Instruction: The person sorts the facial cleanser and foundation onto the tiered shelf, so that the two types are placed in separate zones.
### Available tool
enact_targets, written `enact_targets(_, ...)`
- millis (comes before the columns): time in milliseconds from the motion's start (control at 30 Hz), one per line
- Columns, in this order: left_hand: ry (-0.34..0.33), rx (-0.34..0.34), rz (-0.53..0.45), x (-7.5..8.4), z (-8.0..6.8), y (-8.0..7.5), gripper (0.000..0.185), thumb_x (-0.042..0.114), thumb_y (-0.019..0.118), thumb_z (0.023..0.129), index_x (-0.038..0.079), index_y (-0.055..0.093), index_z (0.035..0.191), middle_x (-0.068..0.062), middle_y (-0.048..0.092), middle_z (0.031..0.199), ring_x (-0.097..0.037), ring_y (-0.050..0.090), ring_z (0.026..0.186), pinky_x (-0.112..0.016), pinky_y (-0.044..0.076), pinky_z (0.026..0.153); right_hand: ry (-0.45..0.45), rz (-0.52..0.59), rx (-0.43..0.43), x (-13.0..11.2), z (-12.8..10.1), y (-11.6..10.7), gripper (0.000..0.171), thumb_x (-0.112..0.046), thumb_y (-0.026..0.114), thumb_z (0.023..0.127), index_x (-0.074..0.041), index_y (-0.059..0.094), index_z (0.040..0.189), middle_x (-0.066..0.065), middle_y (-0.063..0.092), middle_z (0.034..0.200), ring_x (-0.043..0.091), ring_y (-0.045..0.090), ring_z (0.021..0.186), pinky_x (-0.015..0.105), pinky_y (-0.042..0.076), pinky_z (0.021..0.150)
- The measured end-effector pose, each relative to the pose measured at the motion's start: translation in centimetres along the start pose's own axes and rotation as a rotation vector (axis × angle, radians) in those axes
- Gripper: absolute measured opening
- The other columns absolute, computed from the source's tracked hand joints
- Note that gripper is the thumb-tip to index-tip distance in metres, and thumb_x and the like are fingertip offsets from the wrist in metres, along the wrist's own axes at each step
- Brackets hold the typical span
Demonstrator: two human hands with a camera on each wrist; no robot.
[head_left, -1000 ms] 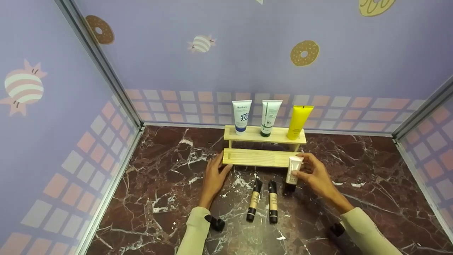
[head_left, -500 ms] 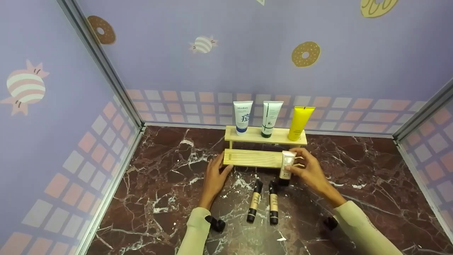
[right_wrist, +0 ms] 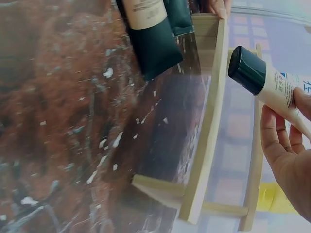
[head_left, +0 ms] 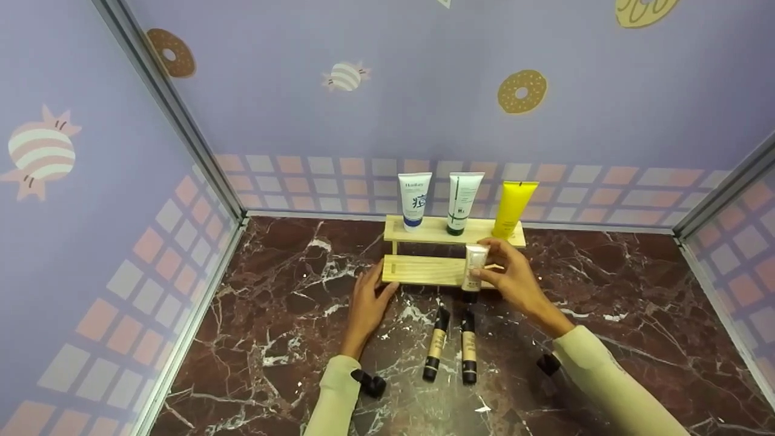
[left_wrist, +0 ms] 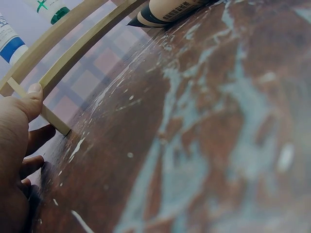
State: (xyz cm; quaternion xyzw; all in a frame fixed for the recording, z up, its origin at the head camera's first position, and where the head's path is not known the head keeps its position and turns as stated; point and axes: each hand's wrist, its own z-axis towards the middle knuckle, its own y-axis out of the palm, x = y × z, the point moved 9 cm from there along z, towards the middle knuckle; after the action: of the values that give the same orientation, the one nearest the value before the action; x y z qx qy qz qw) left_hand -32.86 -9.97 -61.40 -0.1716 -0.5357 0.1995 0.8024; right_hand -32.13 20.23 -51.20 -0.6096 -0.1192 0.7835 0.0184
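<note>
Two beige tubes (head_left: pixel 451 345) lie before the wooden rack (head_left: pixel 424 270).

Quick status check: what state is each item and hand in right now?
Right hand: pinches the beige tube, cap down.
Beige tube: held upright over the lower shelf's right end.
Left hand: fingers straight, touching the rack's left end.
Rack: on the table, lower shelf bare.
White-blue tube, white-green tube, yellow tube: standing cap down on the top shelf.
Two black-capped tubes: lying on the table.
</note>
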Motion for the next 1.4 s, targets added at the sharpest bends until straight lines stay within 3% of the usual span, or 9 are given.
enact_targets(200, 0.011, -0.002, 0.001, 0.1, -0.1, -0.1, 0.069, 0.029, 0.073, 0.107, -0.007, 0.050, 0.161, -0.034, 0.053, 0.159, -0.047, 0.060, 0.142, -0.064, 0.019, 0.136, -0.032, -0.006, -0.016, -0.8, 1.1, 1.3, 0.057, 0.013, 0.082, 0.090, 0.010, 0.058, 0.142, 0.027, 0.073, 0.121, 0.035, 0.073, 0.108, 0.033, 0.067, 0.093)
enact_targets(367, 0.008, -0.007, -0.003, 0.2, 0.0, -0.1, 0.070, 0.029, 0.074, 0.107, -0.006, 0.049, 0.162, -0.032, 0.052, 0.160, -0.045, 0.057, 0.146, -0.062, 0.018, 0.136, -0.049, -0.012, -0.019, -1.0, 1.7, 2.4, 0.054, 0.011, 0.082, 0.091, 0.007, 0.060, 0.140, 0.025, 0.072, 0.124, 0.041, 0.073, 0.112, 0.033, 0.065, 0.097)
enact_targets(700, 0.007, -0.016, -0.006, 0.0, -0.1, -0.1, 0.069, 0.029, 0.073, 0.108, -0.007, 0.048, 0.161, -0.031, 0.055, 0.159, -0.046, 0.051, 0.151, -0.063, 0.019, 0.136, -0.081, 0.022, -0.039, -1.3, 2.8, 4.5, 0.051, 0.014, 0.080, 0.091, 0.011, 0.059, 0.138, 0.029, 0.070, 0.122, 0.045, 0.073, 0.110, 0.030, 0.065, 0.095)
enact_targets(1133, 0.007, -0.011, -0.017, -0.3, 0.1, 0.1, 0.067, 0.029, 0.073, 0.107, -0.005, 0.051, 0.161, -0.028, 0.057, 0.159, -0.045, 0.055, 0.148, -0.063, 0.018, 0.136, -0.078, 0.023, -0.033, -1.5, 4.1, 5.9, 0.048, 0.012, 0.082, 0.091, 0.009, 0.061, 0.134, 0.026, 0.070, 0.121, 0.041, 0.073, 0.107, 0.029, 0.065, 0.090)
enact_targets(1400, -0.003, -0.017, -0.011, -0.3, 0.1, 0.1, 0.068, 0.031, 0.072, 0.108, -0.004, 0.050, 0.162, -0.026, 0.057, 0.159, -0.044, 0.053, 0.150, -0.061, 0.017, 0.137, -0.091, -0.017, -0.029, -1.7, 4.7, 7.0, 0.047, 0.007, 0.086, 0.091, 0.006, 0.064, 0.132, 0.021, 0.072, 0.115, 0.031, 0.073, 0.099, 0.027, 0.064, 0.084)
